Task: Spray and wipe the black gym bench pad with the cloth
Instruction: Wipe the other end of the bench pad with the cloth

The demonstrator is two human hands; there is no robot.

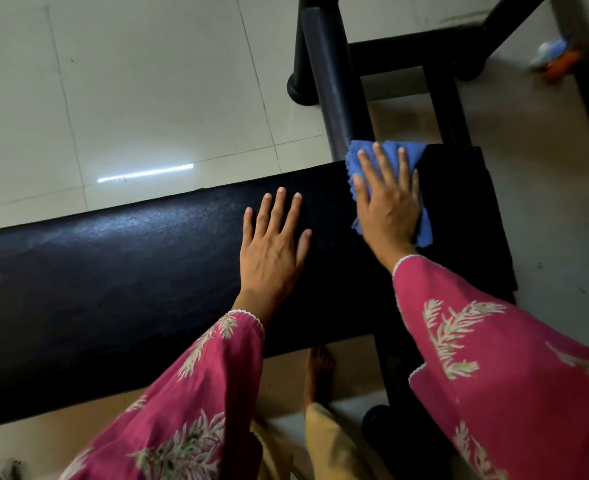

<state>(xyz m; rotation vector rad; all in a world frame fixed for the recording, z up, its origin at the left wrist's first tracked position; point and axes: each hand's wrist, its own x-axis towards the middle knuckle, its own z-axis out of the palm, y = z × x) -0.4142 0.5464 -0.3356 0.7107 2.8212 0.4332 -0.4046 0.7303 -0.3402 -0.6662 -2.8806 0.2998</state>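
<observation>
Wiping step under way at one end of black bench pad.
Right hand flat, fingers spread, pressing blue cloth onto pad. Left hand flat and spread, bare on pad just beside. Next move, likely: firm sweep of cloth along remaining length.

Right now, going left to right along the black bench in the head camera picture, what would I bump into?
Bare bench pad → left hand, flat on the pad → right hand, pressing down on the blue cloth.
</observation>
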